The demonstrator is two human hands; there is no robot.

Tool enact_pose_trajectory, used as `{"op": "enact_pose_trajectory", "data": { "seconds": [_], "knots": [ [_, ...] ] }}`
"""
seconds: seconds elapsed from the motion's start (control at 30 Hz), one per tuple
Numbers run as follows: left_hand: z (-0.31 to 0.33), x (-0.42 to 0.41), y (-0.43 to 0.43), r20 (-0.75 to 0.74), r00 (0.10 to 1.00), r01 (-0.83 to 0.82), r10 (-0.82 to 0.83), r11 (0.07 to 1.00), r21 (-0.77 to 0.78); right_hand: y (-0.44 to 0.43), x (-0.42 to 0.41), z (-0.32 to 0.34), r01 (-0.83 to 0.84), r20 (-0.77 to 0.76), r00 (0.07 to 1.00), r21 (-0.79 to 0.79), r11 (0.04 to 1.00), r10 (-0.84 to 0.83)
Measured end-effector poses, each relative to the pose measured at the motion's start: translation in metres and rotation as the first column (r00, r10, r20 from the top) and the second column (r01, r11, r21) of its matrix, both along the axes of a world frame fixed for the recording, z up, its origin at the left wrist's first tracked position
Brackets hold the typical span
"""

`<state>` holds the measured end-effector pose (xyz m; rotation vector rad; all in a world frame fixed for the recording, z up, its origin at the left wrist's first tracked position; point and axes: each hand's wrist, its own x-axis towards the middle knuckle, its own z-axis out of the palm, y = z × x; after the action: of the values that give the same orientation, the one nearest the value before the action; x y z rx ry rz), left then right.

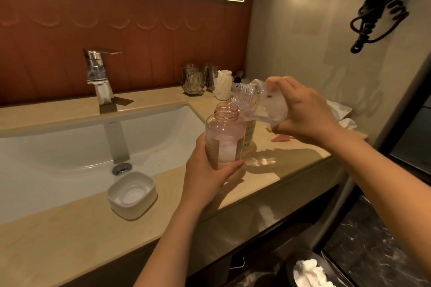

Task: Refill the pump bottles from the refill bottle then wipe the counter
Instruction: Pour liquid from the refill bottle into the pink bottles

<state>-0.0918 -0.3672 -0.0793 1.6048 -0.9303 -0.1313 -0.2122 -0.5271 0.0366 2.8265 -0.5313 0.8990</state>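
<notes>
My left hand (207, 175) grips a pink see-through pump bottle (225, 137) with its pump head off and its neck open, held upright above the beige counter (291, 165). My right hand (303, 112) holds a clear refill bottle (258, 102) tipped to the left, its threaded mouth right over the pink bottle's neck. The pink bottle looks partly filled with pale liquid. A second labelled bottle (249, 137) stands behind the pink one, mostly hidden.
A white sink (70, 147) with a chrome tap (100, 72) lies to the left. A white soap dish (131, 194) sits at the sink's front rim. Glass tumblers (193, 81) and a tissue roll (222, 84) stand at the back. Crumpled tissues (340, 112) lie by the wall. A bin (310, 270) is below.
</notes>
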Motion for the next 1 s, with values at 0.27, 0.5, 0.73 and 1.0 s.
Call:
{"op": "enact_pose_trajectory", "data": {
  "seconds": [0.27, 0.5, 0.73, 1.0],
  "knots": [
    [0.006, -0.003, 0.001, -0.028, 1.000, 0.006, -0.006, 1.000, 0.012, 0.006, -0.004, -0.017, -0.122, 0.179, 0.982, 0.369, 0.921, 0.058],
    [0.007, -0.003, 0.001, -0.073, 0.997, -0.007, 0.009, 0.999, 0.035, 0.007, -0.016, -0.016, -0.251, 0.357, 0.934, 0.605, 0.756, 0.024],
    [0.010, -0.001, 0.001, -0.136, 0.989, -0.051, 0.054, 0.998, 0.026, 0.005, -0.021, -0.021, -0.326, 0.443, 0.896, 0.666, 0.671, -0.005],
    [0.018, 0.024, -0.007, -0.299, 0.936, -0.209, 0.184, 0.976, -0.053, 0.003, -0.016, -0.021, -0.399, 0.521, 0.853, 0.690, 0.604, -0.033]
  ]
}}
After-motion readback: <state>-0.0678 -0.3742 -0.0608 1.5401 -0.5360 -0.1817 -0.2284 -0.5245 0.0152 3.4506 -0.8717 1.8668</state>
